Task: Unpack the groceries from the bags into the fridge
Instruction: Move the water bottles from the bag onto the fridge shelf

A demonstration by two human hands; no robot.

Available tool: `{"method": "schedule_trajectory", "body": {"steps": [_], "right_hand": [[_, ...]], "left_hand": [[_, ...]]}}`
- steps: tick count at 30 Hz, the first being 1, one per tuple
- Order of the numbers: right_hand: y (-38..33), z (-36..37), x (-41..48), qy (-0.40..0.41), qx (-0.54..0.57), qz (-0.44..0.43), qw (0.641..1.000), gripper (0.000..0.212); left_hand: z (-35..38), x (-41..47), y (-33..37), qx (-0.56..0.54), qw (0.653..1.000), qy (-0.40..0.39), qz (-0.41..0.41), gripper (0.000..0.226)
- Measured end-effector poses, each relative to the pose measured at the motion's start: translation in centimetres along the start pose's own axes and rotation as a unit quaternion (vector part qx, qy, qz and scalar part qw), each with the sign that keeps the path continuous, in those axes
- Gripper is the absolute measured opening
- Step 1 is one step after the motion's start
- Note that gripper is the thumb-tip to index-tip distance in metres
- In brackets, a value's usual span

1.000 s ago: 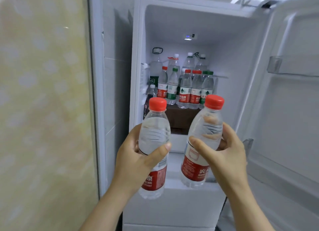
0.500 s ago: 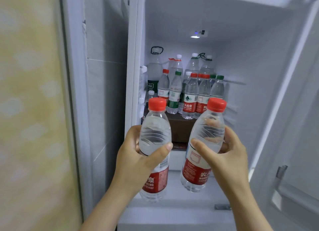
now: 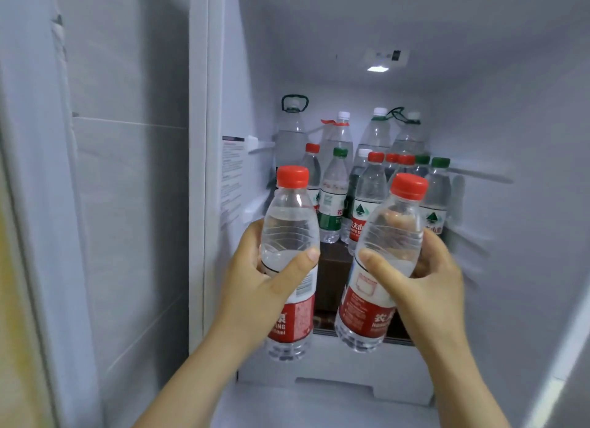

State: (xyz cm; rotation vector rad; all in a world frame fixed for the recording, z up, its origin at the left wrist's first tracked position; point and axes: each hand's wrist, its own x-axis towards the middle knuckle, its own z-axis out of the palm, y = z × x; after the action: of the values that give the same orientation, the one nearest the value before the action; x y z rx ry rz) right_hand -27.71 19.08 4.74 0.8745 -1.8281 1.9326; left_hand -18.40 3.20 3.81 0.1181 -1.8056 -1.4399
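A grey tiled wall point(image 3: 127, 178) runs along the left of an open fridge point(image 3: 510, 114), its white interior lit by a ceiling lamp point(image 3: 378, 68). The fridge holds a crowd of upright water bottles point(image 3: 335, 191). Small ones with red or green caps stand in front, and taller ones point(image 3: 292, 133) with carry loops stand behind. All of them stand on a dark brown box point(image 3: 332, 274) above a white drawer point(image 3: 335, 386).

The left hand point(image 3: 261, 290) has its grip clamped round a red-capped bottle point(image 3: 289, 232), thumb across the front. That bottle is upright and filled with clear water. The right hand point(image 3: 427, 290) grips a second red-capped bottle point(image 3: 391, 232), also filled, tilted with its cap leaning right. Both bottles are held in the air just in front of the stored ones.

Compared with half a second ago, the hands and bottles are deeper inside the compartment. The fridge fills more of the view, and the door on the right is no longer seen. Both holds are unchanged.
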Motion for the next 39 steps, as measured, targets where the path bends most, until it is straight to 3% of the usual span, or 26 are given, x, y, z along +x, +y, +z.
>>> {"method": "schedule_trajectory", "body": {"steps": [4,15,25,34,39], "right_hand": [[2.2,-0.3,3.4,-0.009,0.008,0.0,1.0,0.044],[6.9,0.2,8.5,-0.019,0.012,0.035,0.999,0.046],[8.1,1.8,11.2,-0.023,-0.006,0.021,0.999,0.046],[7.9,3.9,14.1,-0.04,-0.052,-0.017,0.998,0.032],[9.0,5.5,15.2,-0.027,-0.088,-0.028,0.995,0.042]], "left_hand": [[2.2,3.9,-1.1,0.003,0.999,0.036,0.008,0.054],[5.2,12.9,-4.1,0.043,0.993,0.102,0.04,0.043],[6.2,16.7,-8.7,0.069,0.991,0.105,0.045,0.059],[5.9,17.6,-10.3,0.064,0.992,0.094,0.053,0.052],[5.8,17.6,-10.4,0.058,0.992,0.091,0.06,0.051]]}}
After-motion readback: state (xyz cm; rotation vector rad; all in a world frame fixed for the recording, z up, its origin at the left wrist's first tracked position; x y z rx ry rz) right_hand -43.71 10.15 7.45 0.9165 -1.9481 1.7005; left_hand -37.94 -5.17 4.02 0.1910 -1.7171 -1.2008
